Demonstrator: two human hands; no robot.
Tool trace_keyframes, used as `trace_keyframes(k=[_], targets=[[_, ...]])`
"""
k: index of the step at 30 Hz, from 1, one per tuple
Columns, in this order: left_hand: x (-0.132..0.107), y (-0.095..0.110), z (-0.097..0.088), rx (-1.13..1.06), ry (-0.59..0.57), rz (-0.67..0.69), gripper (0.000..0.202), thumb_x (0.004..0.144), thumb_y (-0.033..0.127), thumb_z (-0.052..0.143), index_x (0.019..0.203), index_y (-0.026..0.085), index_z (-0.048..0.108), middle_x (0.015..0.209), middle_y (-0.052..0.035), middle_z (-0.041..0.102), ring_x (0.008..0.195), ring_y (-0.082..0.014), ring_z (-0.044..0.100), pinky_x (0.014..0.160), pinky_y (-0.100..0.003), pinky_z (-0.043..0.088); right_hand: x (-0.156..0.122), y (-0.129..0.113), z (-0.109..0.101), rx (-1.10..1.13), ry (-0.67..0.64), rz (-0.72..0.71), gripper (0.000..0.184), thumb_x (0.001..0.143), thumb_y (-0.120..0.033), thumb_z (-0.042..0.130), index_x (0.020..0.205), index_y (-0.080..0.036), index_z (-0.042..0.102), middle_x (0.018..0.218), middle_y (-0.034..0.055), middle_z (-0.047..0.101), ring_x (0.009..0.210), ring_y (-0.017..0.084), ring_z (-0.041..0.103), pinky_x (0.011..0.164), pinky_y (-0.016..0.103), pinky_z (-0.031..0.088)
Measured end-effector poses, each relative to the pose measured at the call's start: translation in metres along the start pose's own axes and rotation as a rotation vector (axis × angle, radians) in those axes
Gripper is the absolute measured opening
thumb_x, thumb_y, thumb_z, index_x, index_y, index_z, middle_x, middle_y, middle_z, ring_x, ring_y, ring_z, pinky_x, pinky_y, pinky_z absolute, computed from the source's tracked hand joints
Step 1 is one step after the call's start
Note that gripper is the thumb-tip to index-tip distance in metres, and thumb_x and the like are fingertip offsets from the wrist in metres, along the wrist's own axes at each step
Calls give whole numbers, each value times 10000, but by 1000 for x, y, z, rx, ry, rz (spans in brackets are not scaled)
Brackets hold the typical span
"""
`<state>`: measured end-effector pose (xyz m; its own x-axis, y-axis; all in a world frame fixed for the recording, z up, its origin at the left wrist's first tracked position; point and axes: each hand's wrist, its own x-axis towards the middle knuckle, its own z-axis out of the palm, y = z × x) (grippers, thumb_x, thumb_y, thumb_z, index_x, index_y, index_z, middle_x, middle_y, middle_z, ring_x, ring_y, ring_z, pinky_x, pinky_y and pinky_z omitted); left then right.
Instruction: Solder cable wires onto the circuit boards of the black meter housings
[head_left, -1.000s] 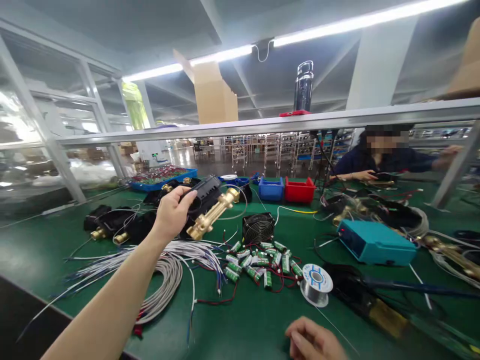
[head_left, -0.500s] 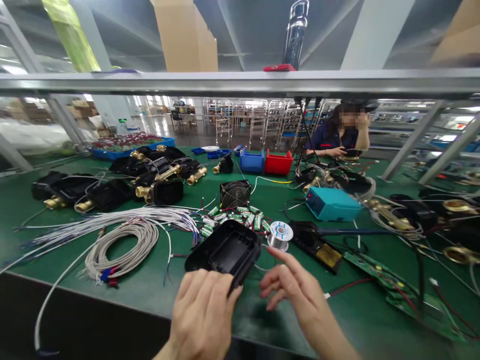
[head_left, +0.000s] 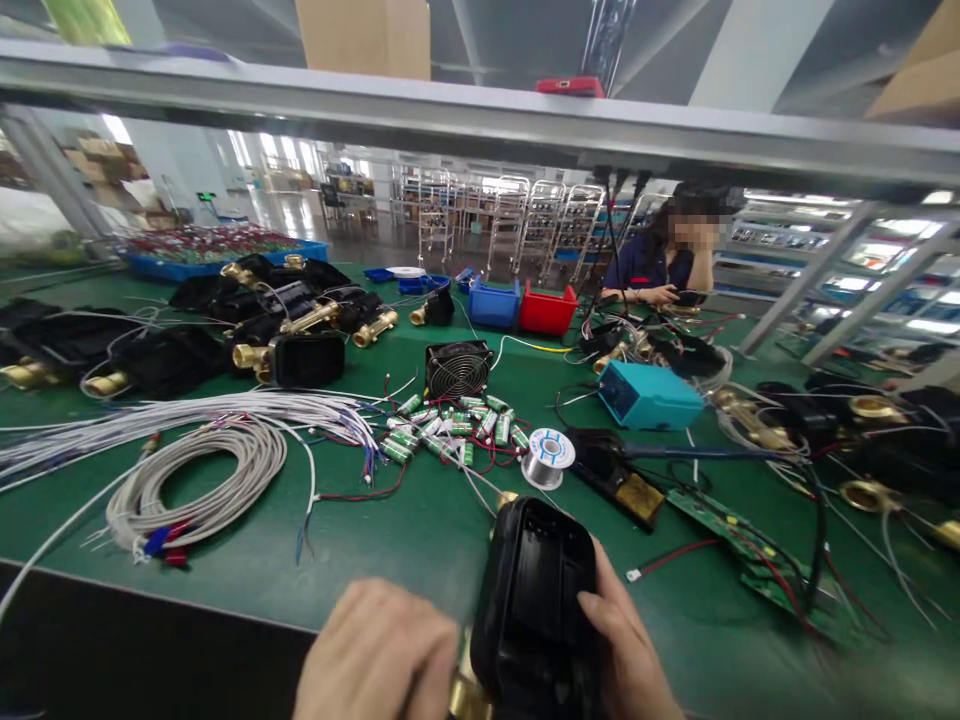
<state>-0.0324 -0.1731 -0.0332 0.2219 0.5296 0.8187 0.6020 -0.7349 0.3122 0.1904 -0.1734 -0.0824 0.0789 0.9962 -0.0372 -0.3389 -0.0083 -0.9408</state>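
Here it comes in close: the black plastic housing with the brass fitting point(head_left: 536, 600) now sits at the near edge of the green bench mat point(head_left: 420, 530), stood on end with its hollow side facing you. Half a second ago it lay flatter and further out, just short of the solder. A second ago it was out at arm's length in your left hand alone, over the far-left pile.

Your right hand point(head_left: 630, 650) has joined in. It was hovering spread beside the piece, and now thumb and fingers are clamped along the housing's right edge. Your left hand point(head_left: 375, 650) sits curled at the lower left, knuckles up, just beside the brass end. Whether its fingers actually close on the brass is hidden, so I cannot tell. The piece is now steadied close to you, with its inside open to your eye.

Just beyond it lies the silver spool of solder wire point(head_left: 549, 456), then the scatter of green cylindrical cells with red leads point(head_left: 450, 430) and the small black fan point(head_left: 457, 368). The coil of grey-white cable point(head_left: 195, 480) is near left, the teal metal box point(head_left: 649, 395) is to the right, and a co-worker point(head_left: 660, 280) sits at the far side.
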Motion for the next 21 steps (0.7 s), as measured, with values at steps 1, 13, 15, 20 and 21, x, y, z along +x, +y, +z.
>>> trace_keyframes(k=[1, 13, 15, 20, 21], targets=[[0, -10, -4, -69, -101, -165, 203, 988, 198, 530, 869, 220, 693, 735, 17, 734, 661, -136, 674, 710, -230, 494, -1, 0, -2, 31, -20, -9, 580, 840, -470, 623, 1386, -285, 552, 1449, 51, 589, 1379, 304, 497, 1100, 439, 435], [13, -28, 50, -932, -393, -1004, 479, 791, 520, 700, 1091, 147, 716, 799, -17, 588, 713, -163, 540, 644, -263, 451, -14, -18, 8, 108, -10, 50, 652, 704, -498, 733, 1289, -280, 543, 1123, 86, 714, 1006, 327, 693, 854, 422, 530], [8, -30, 44, -810, -320, -907, 425, 806, 453, 713, 1140, 193, 685, 972, -62, 643, 836, -204, 598, 715, -297, 498, -19, -21, 6, 53, -11, 45, 657, 704, -526, 731, 1285, -300, 521, 1076, 71, 719, 973, 319, 701, 852, 416, 524], [5, -45, 27, -546, -300, -419, 668, 809, 288, 741, 1421, 291, 476, 1521, -148, 433, 1396, -342, 420, 1112, -555, 399, -25, -34, 8, -156, -104, 48, 572, 703, -609, 702, 1164, -303, 555, 1025, 74, 719, 979, 326, 681, 860, 408, 497], [9, -48, 23, -521, -343, -337, 661, 812, 270, 736, 1420, 293, 478, 1530, -148, 429, 1423, -342, 391, 1134, -575, 376, -25, -37, 10, -212, -115, 46, 570, 708, -623, 691, 1154, -294, 556, 1043, 83, 714, 985, 327, 674, 863, 407, 493]])
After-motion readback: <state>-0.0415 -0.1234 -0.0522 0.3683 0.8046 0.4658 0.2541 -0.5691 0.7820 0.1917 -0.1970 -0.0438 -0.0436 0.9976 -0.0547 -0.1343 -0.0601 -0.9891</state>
